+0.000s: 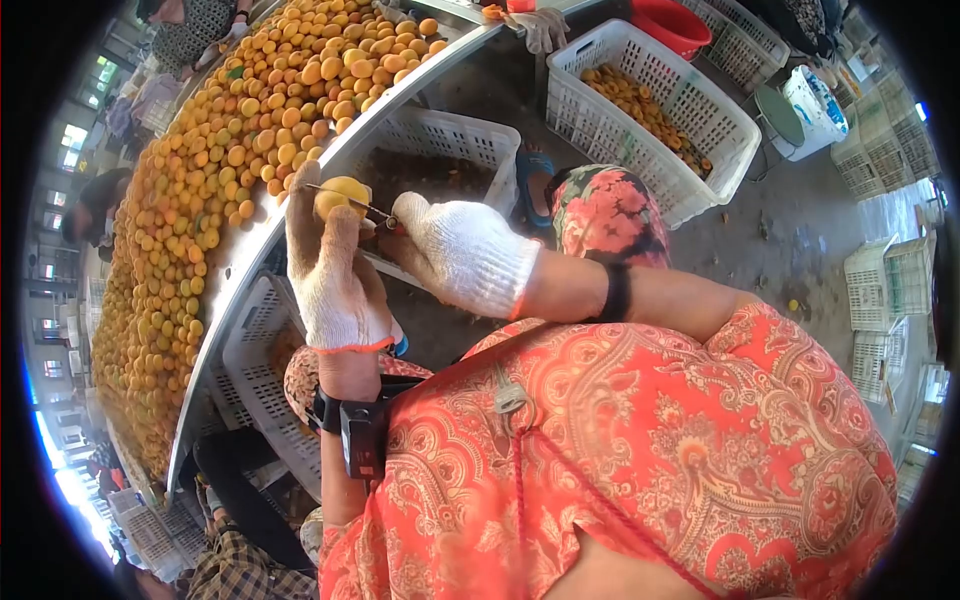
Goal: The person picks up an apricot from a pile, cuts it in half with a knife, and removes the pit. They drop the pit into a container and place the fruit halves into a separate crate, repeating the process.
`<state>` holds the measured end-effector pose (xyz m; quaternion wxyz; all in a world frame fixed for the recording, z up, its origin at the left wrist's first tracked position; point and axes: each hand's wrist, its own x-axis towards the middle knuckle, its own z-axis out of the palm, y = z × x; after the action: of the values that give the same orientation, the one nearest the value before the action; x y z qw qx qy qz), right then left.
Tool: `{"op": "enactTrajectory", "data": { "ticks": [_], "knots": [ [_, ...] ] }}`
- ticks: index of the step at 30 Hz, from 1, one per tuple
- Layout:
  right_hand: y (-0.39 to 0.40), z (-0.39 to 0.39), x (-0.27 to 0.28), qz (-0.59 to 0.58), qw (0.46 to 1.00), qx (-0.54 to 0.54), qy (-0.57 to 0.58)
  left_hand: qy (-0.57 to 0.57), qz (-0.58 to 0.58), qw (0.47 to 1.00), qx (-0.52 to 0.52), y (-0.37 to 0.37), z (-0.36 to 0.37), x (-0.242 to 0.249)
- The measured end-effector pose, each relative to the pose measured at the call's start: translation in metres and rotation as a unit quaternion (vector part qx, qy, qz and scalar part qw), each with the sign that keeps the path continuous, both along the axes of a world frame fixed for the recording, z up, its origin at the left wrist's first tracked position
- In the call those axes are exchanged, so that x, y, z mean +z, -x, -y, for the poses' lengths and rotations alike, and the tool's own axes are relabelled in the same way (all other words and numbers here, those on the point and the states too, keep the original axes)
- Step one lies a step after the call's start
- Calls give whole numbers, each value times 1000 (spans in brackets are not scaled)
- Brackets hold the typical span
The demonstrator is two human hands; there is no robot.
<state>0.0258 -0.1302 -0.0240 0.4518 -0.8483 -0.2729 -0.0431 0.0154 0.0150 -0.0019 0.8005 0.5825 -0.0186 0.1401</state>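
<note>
My left hand, in a soiled white knit glove, is closed around a yellow apricot. The fruit shows between the thumb and fingers. My right hand, gloved the same way, grips a small knife. Its thin blade lies across the apricot, while most of the handle is hidden in my fingers. Both hands are close together beside the metal edge of the sorting table, in front of a white crate with dark contents.
A large heap of apricots covers the table. To the right stands a white crate holding cut apricot pieces, with a red basin behind it. Another crate sits below the table edge. Other people are at the far side and lower left.
</note>
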Motion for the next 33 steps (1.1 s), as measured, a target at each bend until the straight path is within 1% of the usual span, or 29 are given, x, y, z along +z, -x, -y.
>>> {"op": "enactTrajectory", "data": {
  "ticks": [1, 3, 4, 5, 6, 7, 8, 9, 10, 12, 14, 15, 16, 17, 18, 21, 22, 24, 25, 26, 27, 28, 29, 30, 32, 33],
  "knots": [
    [1, -2, -1, 1, 1000, -4, 15, 0, -1, 1000, 0, 0, -1, -1],
    [2, -6, 2, -27, 999, -24, 36, 136, -73, 985, -76, -1, -1, -6],
    [0, -8, 4, -49, 996, -44, 55, 202, -114, 971, -61, -5, 2, -12],
    [-1, -10, -1, -34, 995, -40, 86, 210, -127, 969, -17, -7, 7, -14],
    [-1, -8, -3, -33, 995, -41, 85, 216, -139, 966, 26, -8, 12, -13],
    [0, -7, -4, -13, 998, -42, 52, 216, -138, 966, 24, -5, 12, -10],
    [1, -5, -4, 7, 999, -43, 18, 172, -109, 979, -24, -1, 11, -3],
    [1, -2, -3, 7, 999, -44, 18, 128, -78, 986, -70, 2, 9, 1],
    [1, 0, 1, 2, 999, -47, 15, 127, -78, 986, -72, 1, 6, 0],
    [2, 1, 0, -4, 999, -49, 12, -25, -27, 999, -33, 0, 0, -8],
    [3, -1, -4, 7, 1000, -26, 8, -25, -33, 999, -21, -4, 4, -12],
    [3, -2, -4, 6, 1000, -27, 9, 81, -81, 993, -30, -6, 7, -13],
    [2, -3, -3, -9, 999, -39, 16, 186, -126, 974, -38, -8, 9, -15],
    [0, -3, -1, -22, 998, -53, 23, 166, -131, 977, -3, -12, 12, -18],
    [-1, -1, 1, -19, 998, -55, 22, 165, -129, 978, -5, -13, 13, -13],
    [-1, 3, 0, -4, 999, -45, 6, 45, -130, 990, 13, -10, 11, 3],
    [-3, 2, -6, 11, 999, -44, -1, 44, -128, 991, 11, -14, 9, 1],
    [-2, 0, -10, 23, 999, -42, -9, 30, -83, 996, 24, -18, 5, -15],
    [-3, -2, -10, 19, 999, -45, 5, 5, -96, 995, -13, -19, 0, -19],
    [-4, -2, -10, 15, 999, -48, 19, 5, -97, 995, -11, -18, -1, -23],
    [-4, -2, -7, 13, 999, -48, 20, 104, -139, 985, -17, -15, 8, -16],
    [-2, -2, -2, 6, 997, -63, 44, 201, -182, 962, -22, -13, 13, -11],
    [-2, -3, -1, 1, 995, -77, 69, 230, -193, 954, -17, -15, 15, -11],
    [-3, -4, -3, -1, 994, -78, 70, 230, -195, 953, -18, -15, 16, -12],
    [-10, -9, -11, 29, 993, -77, 88, 255, -220, 941, 10, -19, 16, -10],
    [-11, -10, -10, 17, 995, -70, 64, 253, -218, 943, 8, -20, 18, -8]
  ]
}}
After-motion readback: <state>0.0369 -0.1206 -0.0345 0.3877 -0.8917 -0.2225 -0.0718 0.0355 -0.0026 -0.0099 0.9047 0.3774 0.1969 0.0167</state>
